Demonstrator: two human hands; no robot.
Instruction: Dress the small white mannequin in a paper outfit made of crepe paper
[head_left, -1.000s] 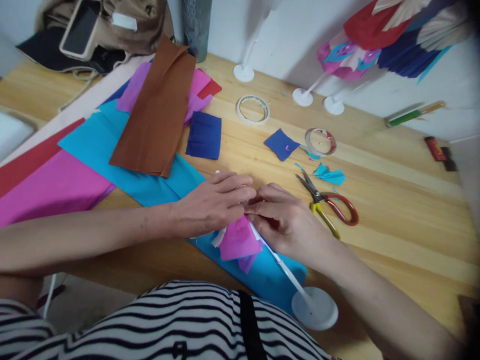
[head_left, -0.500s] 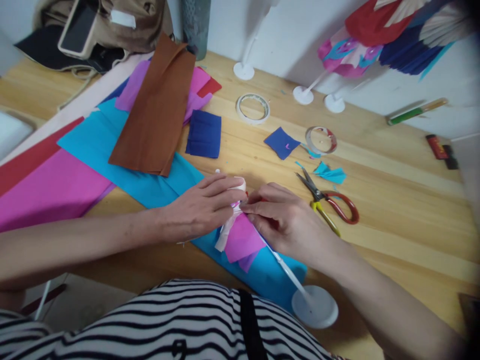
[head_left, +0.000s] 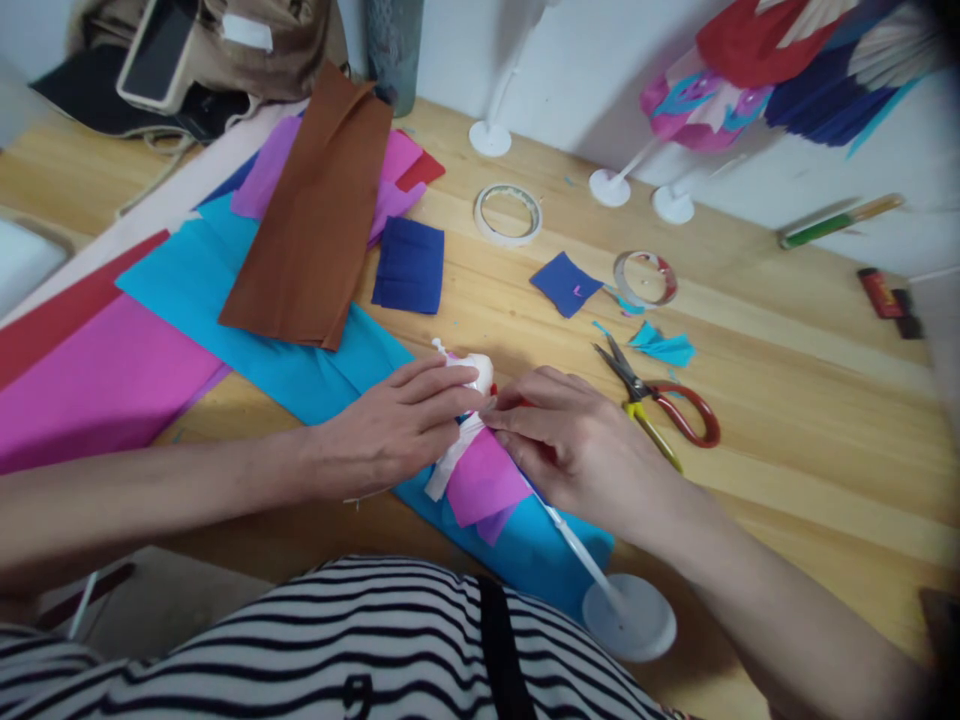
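A small doll-like figure (head_left: 480,371), with a rounded white top and a touch of red, lies tilted between my hands. A pink crepe-paper piece (head_left: 487,478) and a pale paper strip (head_left: 450,465) hang from it, over a white stick with a round base (head_left: 630,617). My left hand (head_left: 401,420) is closed over the figure's left side, fingers bent together. Thumb and forefinger of my right hand (head_left: 574,435) pinch at the figure's middle, at the top of the pink paper; the exact bit between the fingertips is hidden. Blue crepe paper (head_left: 555,545) lies underneath.
Scissors (head_left: 637,390) lie right of my right hand, near a turquoise scrap (head_left: 664,345). Beyond are tape rolls (head_left: 489,236), blue squares (head_left: 409,265) and white stands (head_left: 490,139). Folded brown paper (head_left: 311,220) covers coloured sheets at left. A phone (head_left: 159,55) rests on a bag.
My left fingers have shifted slightly left and down, so more of the figure's white top shows. The right hand keeps its pinch in nearly the same place.
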